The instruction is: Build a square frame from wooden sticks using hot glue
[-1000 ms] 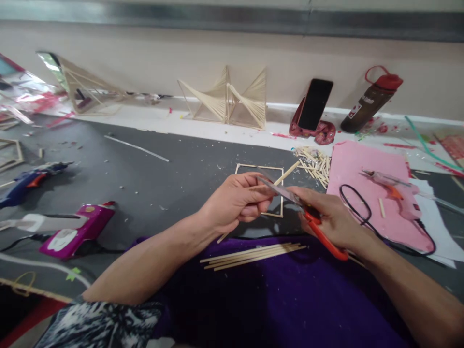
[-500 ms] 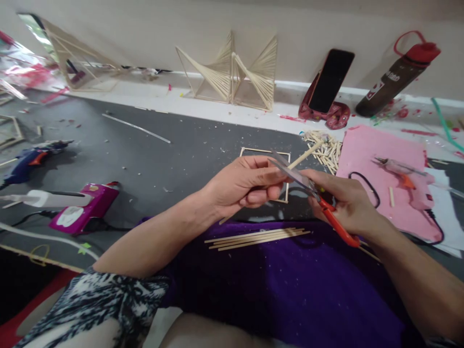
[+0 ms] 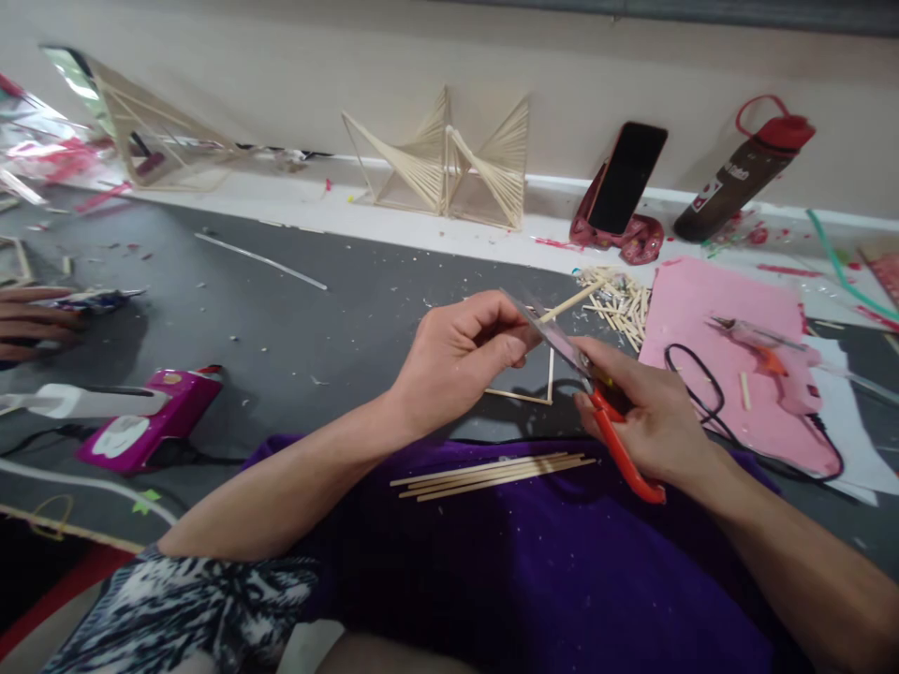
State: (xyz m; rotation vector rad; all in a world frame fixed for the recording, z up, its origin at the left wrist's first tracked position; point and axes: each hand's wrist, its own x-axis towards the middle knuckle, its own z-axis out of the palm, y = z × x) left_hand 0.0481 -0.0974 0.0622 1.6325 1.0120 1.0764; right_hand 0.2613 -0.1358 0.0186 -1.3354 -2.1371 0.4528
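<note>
My left hand (image 3: 460, 360) is closed around a thin wooden stick (image 3: 570, 300) whose far end points up to the right. My right hand (image 3: 646, 421) grips red-handled scissors (image 3: 610, 436), and the blades (image 3: 546, 329) sit across the stick right beside my left fingers. Under both hands a square frame of sticks (image 3: 540, 397) lies on the grey floor. Several long sticks (image 3: 492, 472) rest on the purple cloth (image 3: 562, 571) over my lap.
A heap of short stick pieces (image 3: 618, 301), a pink sheet (image 3: 709, 318) with a glue gun (image 3: 762, 348) and black cord lie to the right. Phone (image 3: 625, 192), bottle (image 3: 744, 178) and stick sculptures (image 3: 449, 164) line the wall. Another person's hand (image 3: 32, 318) and a magenta glue gun (image 3: 151, 426) lie left.
The blue glue gun at far left is now covered by another person's hand. My hands have shifted slightly, the scissors still on the stick; the view tilted a little.
</note>
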